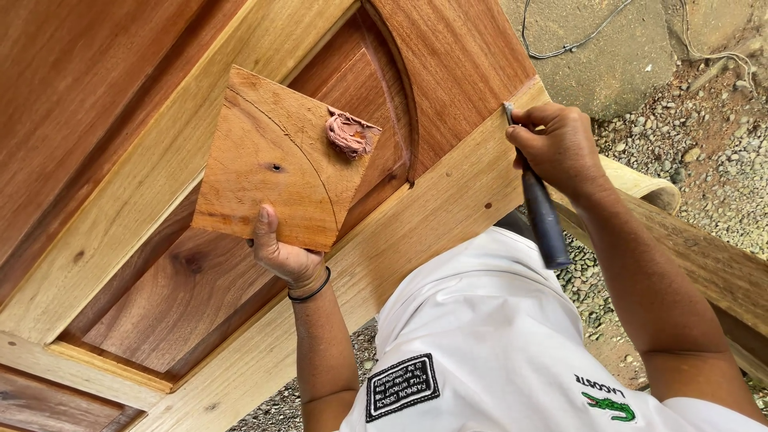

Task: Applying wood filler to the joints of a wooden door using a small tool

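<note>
My left hand (282, 252) grips the lower corner of a flat square wooden board (272, 156), thumb on its top face. A lump of reddish-brown filler paste (349, 133) sits near the board's right corner. My right hand (556, 144) is closed around a putty knife with a dark handle (542, 214). The knife's metal tip (509, 112) touches the light-coloured outer rail of a large wooden panelled door (448, 200). The board is held above the door's darker recessed panel (192, 296).
The door lies flat and fills the left and middle of the view. Gravel ground (704, 152), a flat stone (608, 48) and a thin cable (560, 48) lie beyond its right edge. Another timber piece (720, 264) runs under my right forearm.
</note>
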